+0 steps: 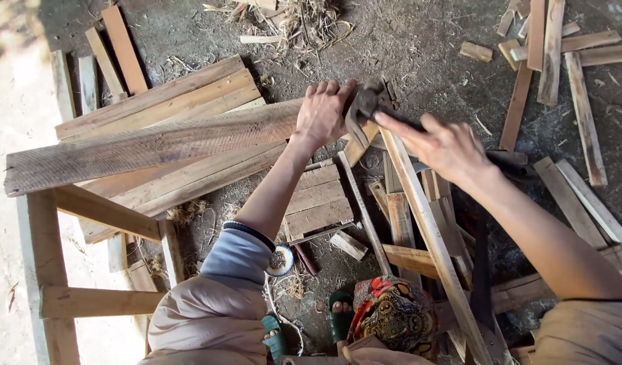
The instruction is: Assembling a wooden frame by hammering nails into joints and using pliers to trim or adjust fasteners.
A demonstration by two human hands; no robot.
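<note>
My left hand point(322, 113) presses flat on the right end of a long weathered plank point(155, 143) that lies across a wooden frame. Fingers of my right hand point(443, 143) close on the dark handle of a claw hammer point(365, 105). The hammer's head sits at the plank's end, right beside my left hand's fingers. A thin pale wooden strip point(429, 230) runs from under the hammer down toward my lap.
Several boards point(175, 101) lie stacked under the plank. A wooden frame point(54, 270) stands at the lower left. Offcuts and slats point(561, 47) are scattered over the dirt ground at the upper right. Short planks point(317, 206) lie between my arms, above my sandalled feet point(339, 316).
</note>
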